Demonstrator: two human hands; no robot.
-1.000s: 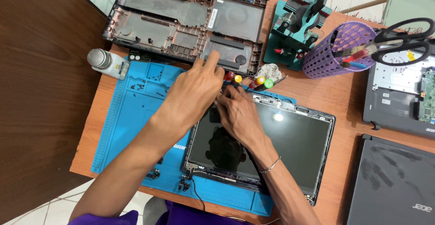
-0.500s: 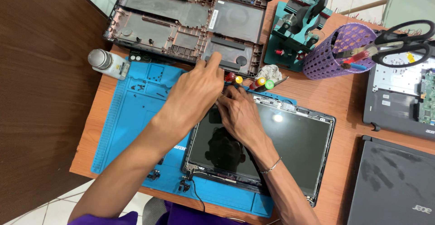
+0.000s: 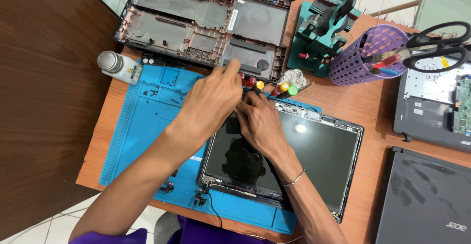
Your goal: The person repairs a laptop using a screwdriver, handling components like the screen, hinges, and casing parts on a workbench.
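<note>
Right at the top-left corner of the screen panel (image 3: 294, 160), both hands are bunched together and honestly barely anything has moved over the last second. The left hand (image 3: 213, 99) has crept a hair further up, index finger stretched out and now touching the lower edge of the base shell (image 3: 206, 23) just above it. Right hand (image 3: 260, 123) sits under and beside the left, fingers curled down onto that corner of the panel, same spot as before. Can't tell if either hand is pinching anything, the fingertips are hidden by the knuckles. Just past the fingertips are the screwdrivers (image 3: 267, 84) with coloured caps, untouched. Panel still lies flat on the blue mat (image 3: 147, 126), half off its right edge. So to me it reads as fiddly work on one corner that's still in progress, nothing lifted yet.
</note>
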